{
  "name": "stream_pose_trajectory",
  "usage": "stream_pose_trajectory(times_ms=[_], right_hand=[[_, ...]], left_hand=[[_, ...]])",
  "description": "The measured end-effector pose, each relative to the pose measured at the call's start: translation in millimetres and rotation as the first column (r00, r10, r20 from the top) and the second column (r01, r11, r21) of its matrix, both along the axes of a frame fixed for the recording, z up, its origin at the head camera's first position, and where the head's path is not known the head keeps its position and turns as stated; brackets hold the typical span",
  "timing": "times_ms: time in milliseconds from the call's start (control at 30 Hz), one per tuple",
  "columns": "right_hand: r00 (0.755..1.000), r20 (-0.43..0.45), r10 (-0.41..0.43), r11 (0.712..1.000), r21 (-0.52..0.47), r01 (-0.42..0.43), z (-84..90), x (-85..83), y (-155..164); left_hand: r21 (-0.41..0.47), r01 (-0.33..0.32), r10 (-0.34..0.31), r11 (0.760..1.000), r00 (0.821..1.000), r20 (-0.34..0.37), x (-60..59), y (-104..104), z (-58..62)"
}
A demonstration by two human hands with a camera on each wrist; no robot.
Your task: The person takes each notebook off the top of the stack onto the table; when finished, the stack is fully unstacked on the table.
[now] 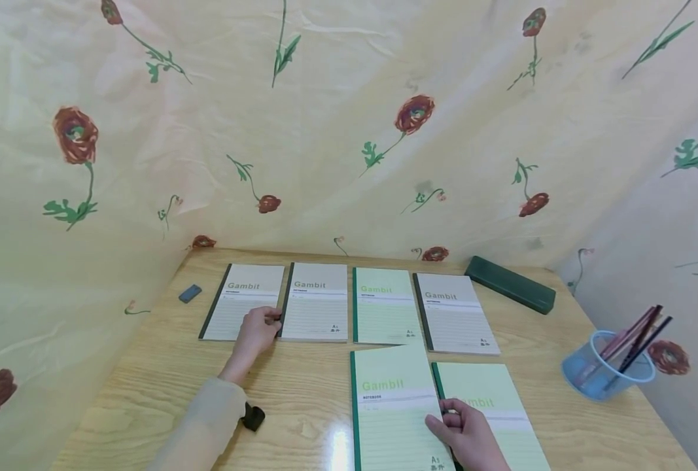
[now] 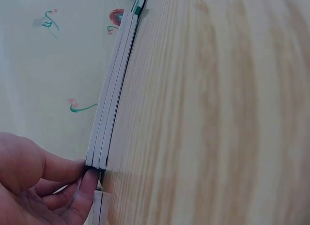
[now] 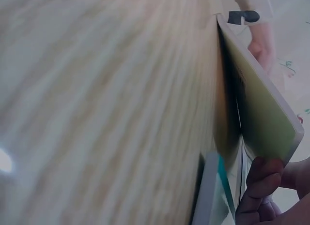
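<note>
Notebooks lie in two rows on the wooden tabletop [image 1: 301,392]. At the bottom of the head view, right of centre, the right hand [image 1: 465,433] pinches the right edge of a light green notebook [image 1: 392,405]; its grip is clenched on that cover, and the right wrist view shows the cover [image 3: 264,113] lifted off the wood with a thumb [image 3: 261,179] pressed on its corner. A second light green notebook [image 1: 496,405] lies just beside it to the right, partly under the hand. At the lower left a sleeved forearm [image 1: 207,425] reaches up the frame, with a small black object [image 1: 253,416] next to the cuff.

Further back, in the middle left of the frame, the left hand [image 1: 257,330] rests at the lower right corner of the leftmost grey notebook [image 1: 243,301]. In the left wrist view its fingertips [image 2: 89,179] touch the corner of the stacked edges; the grip is curled against that corner. To the right in the same row lie another grey notebook [image 1: 316,301], a green notebook [image 1: 384,304] and a third grey notebook [image 1: 454,314].

At the right edge a blue mesh cup [image 1: 604,373] holds pencils. Beyond the row sit a small grey eraser [image 1: 190,293] on the left and a dark green case [image 1: 510,283] on the right, before the flowered cloth [image 1: 349,131].
</note>
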State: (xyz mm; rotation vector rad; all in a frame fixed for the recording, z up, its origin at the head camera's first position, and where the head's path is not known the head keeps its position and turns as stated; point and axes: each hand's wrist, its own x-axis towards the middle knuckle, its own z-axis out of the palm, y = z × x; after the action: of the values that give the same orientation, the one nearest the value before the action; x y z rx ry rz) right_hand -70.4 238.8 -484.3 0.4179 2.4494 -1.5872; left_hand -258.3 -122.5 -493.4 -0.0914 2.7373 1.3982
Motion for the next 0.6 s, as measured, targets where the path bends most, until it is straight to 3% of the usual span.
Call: stream_pose_trajectory(times_ms=[233,600], right_hand=[[0.999,-0.016,0.033,0.990,0.135,-0.031,0.7,1.3,1.0],[0.993,-0.003,0.121,0.941,0.319,-0.114,5.3,-2.5,3.2]], left_hand=[[0.007,-0.005,0.005,1.000,1.000,-0.003,0.6,0.4,-0.2],[0.012,-0.005,0.005,1.000,1.000,-0.001,0.4,0.2,0.4]])
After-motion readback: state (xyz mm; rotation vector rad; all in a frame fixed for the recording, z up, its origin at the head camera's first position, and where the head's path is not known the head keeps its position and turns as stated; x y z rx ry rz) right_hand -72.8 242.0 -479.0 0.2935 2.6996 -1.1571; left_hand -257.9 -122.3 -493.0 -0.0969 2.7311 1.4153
